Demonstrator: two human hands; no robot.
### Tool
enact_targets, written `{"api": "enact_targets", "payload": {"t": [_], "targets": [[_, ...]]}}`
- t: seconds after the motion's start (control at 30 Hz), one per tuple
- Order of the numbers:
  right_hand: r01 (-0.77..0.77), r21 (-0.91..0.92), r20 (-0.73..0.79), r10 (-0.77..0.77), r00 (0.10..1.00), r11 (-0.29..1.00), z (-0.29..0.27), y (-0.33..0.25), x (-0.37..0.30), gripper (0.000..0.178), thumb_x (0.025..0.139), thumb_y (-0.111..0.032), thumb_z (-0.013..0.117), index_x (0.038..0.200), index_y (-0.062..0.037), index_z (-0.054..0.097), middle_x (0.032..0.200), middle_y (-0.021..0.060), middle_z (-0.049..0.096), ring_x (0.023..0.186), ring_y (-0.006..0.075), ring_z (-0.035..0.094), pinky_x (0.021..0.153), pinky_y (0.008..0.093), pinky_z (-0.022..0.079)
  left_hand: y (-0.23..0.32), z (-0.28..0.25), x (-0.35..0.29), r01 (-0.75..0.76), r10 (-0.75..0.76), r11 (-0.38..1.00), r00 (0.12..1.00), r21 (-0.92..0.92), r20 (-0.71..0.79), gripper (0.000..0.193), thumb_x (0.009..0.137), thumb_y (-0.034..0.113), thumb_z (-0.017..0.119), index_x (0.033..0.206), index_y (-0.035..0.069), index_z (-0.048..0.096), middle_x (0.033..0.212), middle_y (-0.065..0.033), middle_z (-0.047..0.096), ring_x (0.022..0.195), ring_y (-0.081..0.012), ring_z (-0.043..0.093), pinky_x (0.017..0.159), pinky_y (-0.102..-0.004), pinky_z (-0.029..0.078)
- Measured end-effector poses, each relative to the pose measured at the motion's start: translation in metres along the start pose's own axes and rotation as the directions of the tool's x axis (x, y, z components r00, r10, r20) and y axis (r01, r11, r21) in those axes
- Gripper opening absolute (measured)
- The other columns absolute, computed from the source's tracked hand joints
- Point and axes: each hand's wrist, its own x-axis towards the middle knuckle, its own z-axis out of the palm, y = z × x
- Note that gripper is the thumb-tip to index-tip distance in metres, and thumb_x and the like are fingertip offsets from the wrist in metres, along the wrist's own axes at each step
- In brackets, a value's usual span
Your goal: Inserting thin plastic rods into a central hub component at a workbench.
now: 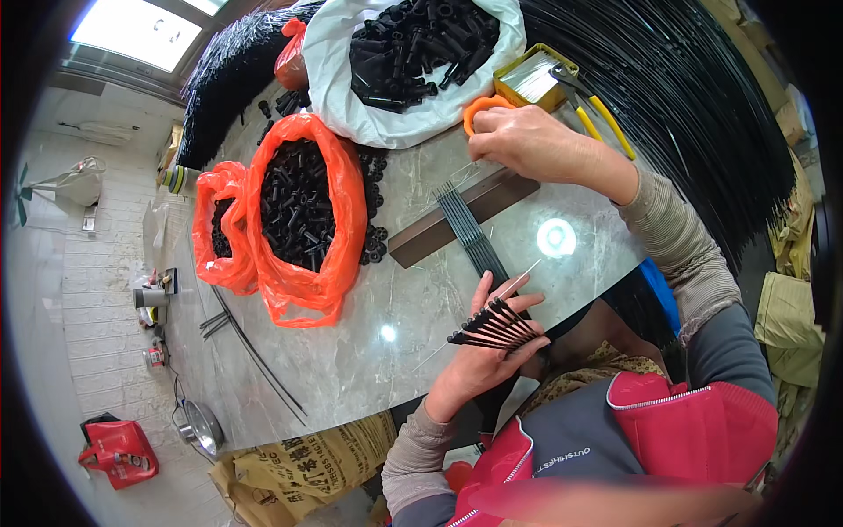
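Observation:
My left hand [474, 362] is closed around a bundle of thin black rods [481, 255]. Their near ends, tipped with small knobs, fan out across the palm. The far ends lie side by side over a brown rectangular bar [413, 239] on the table. Between the left fingers pokes a thin pale wire [520, 279]. Beyond the bar, my right hand [518, 140] has its fingers pinched together, next to an orange ring-shaped thing [479, 107]. What the fingertips hold is too small to make out.
Red plastic bags [353, 220] hold small black parts. A white bag [320, 66] holds black tubular parts. Yellow-handled pliers [612, 123] rest by a yellow tin [507, 90] of thin metal pins. Long black rods [667, 79] are heaped at the far right. Several loose rods [255, 356] lie left.

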Motion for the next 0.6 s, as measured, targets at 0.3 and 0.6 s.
{"api": "enact_targets", "payload": {"t": [0.3, 0.6], "targets": [[-0.028, 0.000, 0.055, 0.028, 0.998, 1.000, 0.0040, 0.0026, -0.0019, 0.010, 0.089, -0.010, 0.064, 0.097, -0.0075, 0.068, 0.093, 0.0066, 0.061, 0.090, 0.0232, 0.065, 0.077, 0.0363, 0.053, -0.0001, 0.0003, 0.0024, 0.013, -0.013, 1.000, 1.000, -0.027, -0.009, 0.013, 0.078, 0.017, 0.080, 0.085, 0.014, 0.069, 0.122, -0.0044, 0.064, 0.135, -0.0298, 0.047, 0.119, -0.0523, 0.017], [-0.064, -0.024, 0.109, 0.066, 0.992, 0.998, 0.0055, -0.0005, -0.0013, 0.010, 0.088, -0.009, 0.063, 0.097, -0.0076, 0.068, 0.096, 0.0061, 0.061, 0.092, 0.0226, 0.066, 0.078, 0.0363, 0.053, -0.0010, -0.0006, 0.0028, 0.001, -0.001, 0.999, 1.000, -0.041, -0.010, 0.014, 0.078, 0.017, 0.080, 0.086, 0.015, 0.068, 0.121, -0.0047, 0.064, 0.134, -0.0304, 0.047, 0.119, -0.0531, 0.016]]}}
